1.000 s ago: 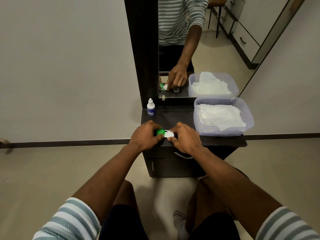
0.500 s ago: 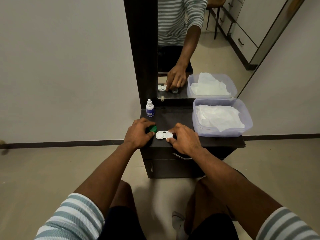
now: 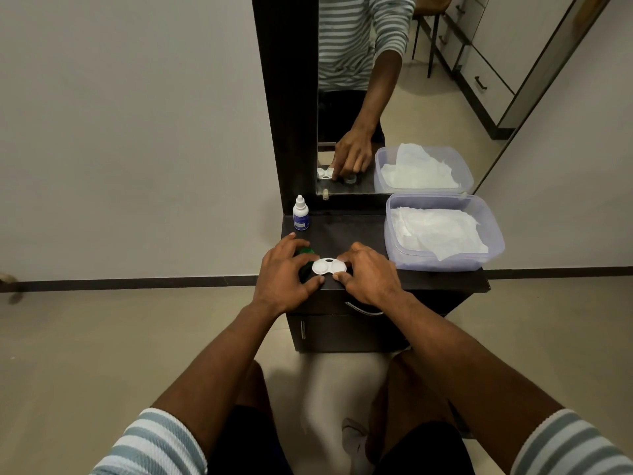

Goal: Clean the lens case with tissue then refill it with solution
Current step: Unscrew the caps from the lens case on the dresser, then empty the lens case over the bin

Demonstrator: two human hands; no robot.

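the head view is filled by pale wall and beige floor, against which a dark dressing unit (image 3: 359,234) with a tall mirror (image 3: 394,97) is set. on the right of its top, a translucent plastic tub (image 3: 493,234) is stood, with white tissue (image 3: 438,231) lying crumpled inside. at the back left corner a small solution bottle (image 3: 300,214) is kept upright, capped and well apart from the tub.

at the front edge the white lens case (image 3: 329,266) is laid flat, both wells exposed. a second ago a green cap was seated on its left well; it has since been taken off, and the green cap (image 3: 306,252) is now held under the curled fingers of the left hand (image 3: 286,275), just beside the case. whether it is pinched or merely covered cannot be told, as most of it is hidden. the case is steadied by the right hand (image 3: 368,274), thumb and fingertips being clamped on its right end. in the mirror a second cap appears to be lying beside that hand, though it is masked in the direct view.

the opening step is judged to be finished; the tissue would be wanted next, and the bottle only after wiping.
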